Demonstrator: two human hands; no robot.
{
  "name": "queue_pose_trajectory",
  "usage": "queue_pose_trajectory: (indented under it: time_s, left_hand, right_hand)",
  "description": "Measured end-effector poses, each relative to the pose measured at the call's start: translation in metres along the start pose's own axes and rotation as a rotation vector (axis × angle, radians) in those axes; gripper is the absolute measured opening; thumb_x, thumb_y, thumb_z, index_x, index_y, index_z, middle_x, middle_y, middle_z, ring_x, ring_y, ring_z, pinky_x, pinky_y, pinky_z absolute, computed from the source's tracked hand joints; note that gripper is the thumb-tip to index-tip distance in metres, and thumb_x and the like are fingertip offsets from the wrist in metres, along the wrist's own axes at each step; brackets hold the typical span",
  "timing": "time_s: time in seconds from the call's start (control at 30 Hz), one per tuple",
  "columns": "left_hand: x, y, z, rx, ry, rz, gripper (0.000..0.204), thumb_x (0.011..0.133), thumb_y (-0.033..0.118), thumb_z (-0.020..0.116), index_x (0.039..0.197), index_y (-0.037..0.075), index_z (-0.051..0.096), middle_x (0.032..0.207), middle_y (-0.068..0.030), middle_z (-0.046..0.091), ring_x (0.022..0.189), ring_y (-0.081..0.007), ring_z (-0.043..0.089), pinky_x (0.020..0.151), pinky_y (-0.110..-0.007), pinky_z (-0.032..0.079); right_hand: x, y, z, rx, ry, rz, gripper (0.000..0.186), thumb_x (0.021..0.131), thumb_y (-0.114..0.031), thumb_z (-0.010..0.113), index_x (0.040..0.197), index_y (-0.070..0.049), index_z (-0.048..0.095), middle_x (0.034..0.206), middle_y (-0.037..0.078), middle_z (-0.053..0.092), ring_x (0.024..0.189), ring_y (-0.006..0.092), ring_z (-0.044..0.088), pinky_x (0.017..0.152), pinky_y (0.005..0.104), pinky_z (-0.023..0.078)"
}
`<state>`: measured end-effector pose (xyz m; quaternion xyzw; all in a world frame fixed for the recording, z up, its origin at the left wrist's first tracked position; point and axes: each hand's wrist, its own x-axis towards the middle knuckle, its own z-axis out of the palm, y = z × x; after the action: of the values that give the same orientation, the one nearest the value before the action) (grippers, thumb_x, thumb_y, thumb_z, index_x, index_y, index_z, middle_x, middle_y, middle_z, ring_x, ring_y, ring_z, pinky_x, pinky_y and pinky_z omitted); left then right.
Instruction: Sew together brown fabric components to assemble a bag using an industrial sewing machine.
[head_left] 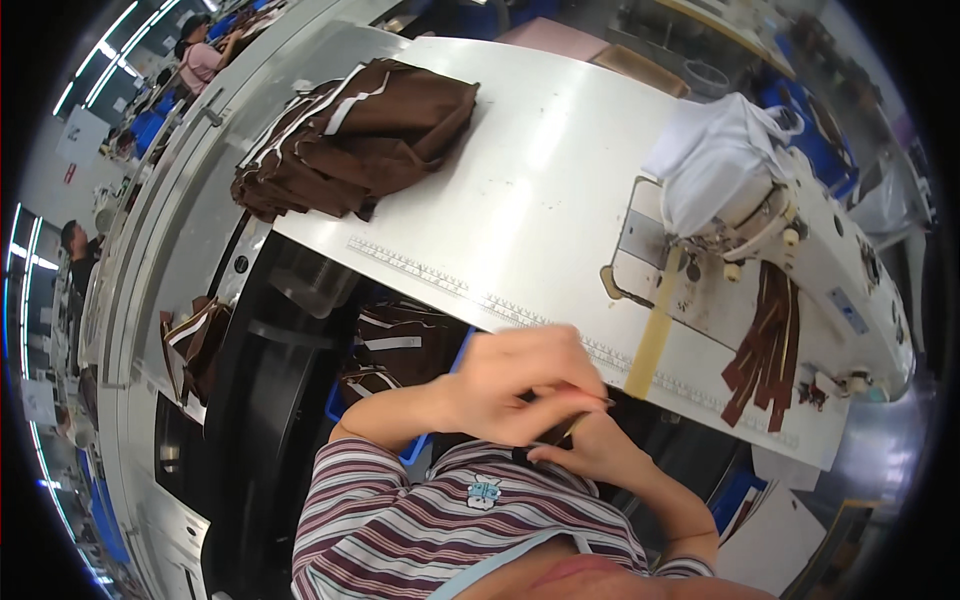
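Meeting near the table [530,210] edge: left hand [515,385] and right hand [605,455], touching in front of the striped shirt [365,490]
Left hand: curled narrow, slightly blurred; cannot tell whether closed on anything
Right hand: fingers bent in; its hold is hidden, cannot tell
Dark sliver [570,428]: between the hands, mostly covered, kind unclear; looks small, probably light; if cloth, soft and best pinched by an edge
Brown strips [768,335]: at right, beside the sewing machine [840,265]; likely limp, easily tangled; take one by its near end
Brown cloth pile [400,125]: far left; probably soft, heavy as a stack; support from beneath, both hands
Yellow tape [655,330]: flat on the table, just right of the hands
Blue bin [415,449]: below the table, left, brown pieces [405,335] inside
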<state>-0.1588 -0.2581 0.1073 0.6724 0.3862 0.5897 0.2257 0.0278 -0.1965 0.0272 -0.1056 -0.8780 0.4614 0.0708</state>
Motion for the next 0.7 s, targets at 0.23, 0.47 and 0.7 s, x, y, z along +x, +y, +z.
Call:
queue_pose_trajectory:
  time_s: [0.23, 0.47, 0.7]
  left_hand:
    - [0.024, -0.088, -0.148, 0.030, 0.718, -0.324, 0.063, 0.097, 0.052, 0.043, 0.127, -0.002, 0.052, 0.107, -0.0147, 0.063, 0.093, -0.0227, 0.062, 0.080, -0.035, 0.049]
    - [-0.019, -0.157, -0.258, 1.431, 0.907, -0.301, 0.019, 0.085, 0.019, 0.066, 0.093, 0.002, 0.063, 0.095, -0.0160, 0.063, 0.082, -0.0344, 0.062, 0.076, -0.043, 0.047]
    - [-0.004, -0.154, -0.206, 1.085, 0.599, -0.037, 0.018, 0.081, 0.008, 0.071, 0.094, 0.000, 0.063, 0.107, -0.0150, 0.062, 0.084, -0.0294, 0.062, 0.072, -0.033, 0.049]
  right_hand:
    - [-0.006, 0.011, 0.002, 0.701, 0.245, 0.125, 0.034, 0.102, -0.037, 0.039, 0.114, -0.005, 0.038, 0.060, -0.001, 0.037, 0.051, 0.0058, 0.031, 0.049, 0.0218, 0.026]
    - [-0.002, 0.020, 0.013, 0.449, 0.174, 0.264, 0.012, 0.098, -0.008, 0.047, 0.103, 0.002, 0.044, 0.065, 0.008, 0.055, 0.053, 0.0092, 0.051, 0.050, 0.0260, 0.042]
    - [0.035, 0.017, -0.004, 0.712, 0.425, 0.344, 0.012, 0.093, 0.003, 0.053, 0.104, 0.003, 0.055, 0.086, 0.010, 0.057, 0.054, 0.0113, 0.057, 0.045, 0.0241, 0.049]
